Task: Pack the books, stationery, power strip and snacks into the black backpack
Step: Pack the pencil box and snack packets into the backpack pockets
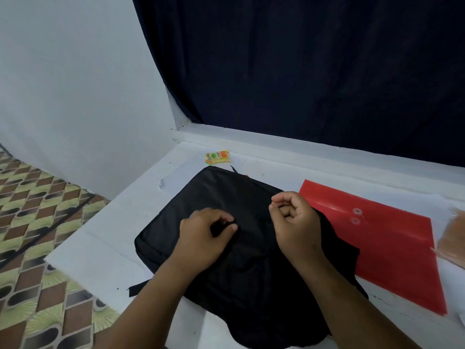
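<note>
Backpack (226,197) flat on table, under both hands; left (203,238) pinching fabric.

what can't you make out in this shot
Head view:
- Black backpack: its near end is covered by both forearms; zipper invisible on dark fabric.
- Small yellow packet: label too small to read.
- Brownish item: cut off by the right edge, blurred.
- Right hand: unclear whether it pinches anything.

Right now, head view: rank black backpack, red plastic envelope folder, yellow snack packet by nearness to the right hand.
1. Black backpack: directly under the right hand.
2. Red plastic envelope folder: just right of it.
3. Yellow snack packet: far back-left, near the wall ledge.
</note>
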